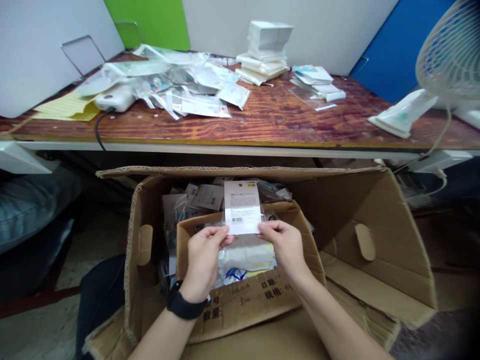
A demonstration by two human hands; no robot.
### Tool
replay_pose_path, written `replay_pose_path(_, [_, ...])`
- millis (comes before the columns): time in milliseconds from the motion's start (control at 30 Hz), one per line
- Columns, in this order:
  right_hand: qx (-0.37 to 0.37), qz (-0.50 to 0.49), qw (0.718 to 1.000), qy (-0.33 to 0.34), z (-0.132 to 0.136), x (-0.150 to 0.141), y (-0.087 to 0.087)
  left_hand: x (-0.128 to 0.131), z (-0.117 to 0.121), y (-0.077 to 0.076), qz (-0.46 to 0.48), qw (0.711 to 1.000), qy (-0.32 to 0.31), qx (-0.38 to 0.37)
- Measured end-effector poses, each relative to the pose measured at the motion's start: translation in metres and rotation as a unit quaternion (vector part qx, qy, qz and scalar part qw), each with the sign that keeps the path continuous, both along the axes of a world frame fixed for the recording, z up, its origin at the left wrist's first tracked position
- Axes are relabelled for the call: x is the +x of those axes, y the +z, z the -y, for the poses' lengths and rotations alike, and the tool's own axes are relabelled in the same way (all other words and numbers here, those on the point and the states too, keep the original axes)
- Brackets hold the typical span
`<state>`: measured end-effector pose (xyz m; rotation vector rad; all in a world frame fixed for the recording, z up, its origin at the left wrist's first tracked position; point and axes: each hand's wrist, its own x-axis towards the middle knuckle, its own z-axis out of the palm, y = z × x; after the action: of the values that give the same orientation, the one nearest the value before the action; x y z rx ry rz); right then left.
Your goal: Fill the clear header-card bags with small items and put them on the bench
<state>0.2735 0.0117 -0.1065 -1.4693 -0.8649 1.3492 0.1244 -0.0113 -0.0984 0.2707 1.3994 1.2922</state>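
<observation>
Between my two hands is a white printed package card in a clear sleeve, with small text, a barcode and a yellow mark at its top corner. My left hand, with a black band on the wrist, pinches its lower left corner. Its lower right corner is pinched by my right hand. Below the card is a smaller cardboard box holding plastic-wrapped items. That box sits inside a large open cardboard box, where several similar packaged cards lie behind and left of it.
On the wooden desk lie a heap of clear plastic bags, a white device with a black cable, yellow sheets, a stack of white cards and a smaller pile. A fan stands at right.
</observation>
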Motion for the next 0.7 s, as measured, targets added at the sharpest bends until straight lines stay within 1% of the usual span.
replay_pose_path(133, [-0.013, -0.055, 0.998, -0.019, 0.000, 0.000, -0.004, -0.002, 0.000, -0.004, 0.022, 1.000, 0.002, 0.003])
replay_pose_path(200, [-0.020, -0.075, 0.997, -0.016, -0.001, 0.002, -0.004, -0.004, -0.001, -0.004, 0.038, 0.999, -0.009, 0.004])
replay_pose_path(300, [-0.029, -0.084, 0.996, 0.004, -0.002, 0.005, -0.003, -0.009, -0.002, -0.002, 0.065, 0.997, -0.052, 0.006])
replay_pose_path(433, [-0.031, -0.087, 0.995, 0.023, -0.002, 0.008, -0.003, -0.014, -0.004, -0.002, 0.084, 0.990, -0.109, 0.041])
replay_pose_path(567, [-0.025, -0.099, 0.994, 0.035, -0.001, 0.007, -0.004, -0.016, -0.005, -0.006, 0.080, 0.989, -0.106, 0.058])
replay_pose_path(700, [-0.021, -0.125, 0.991, 0.038, 0.000, 0.005, -0.001, -0.009, -0.003, -0.008, 0.081, 0.990, -0.088, 0.070])
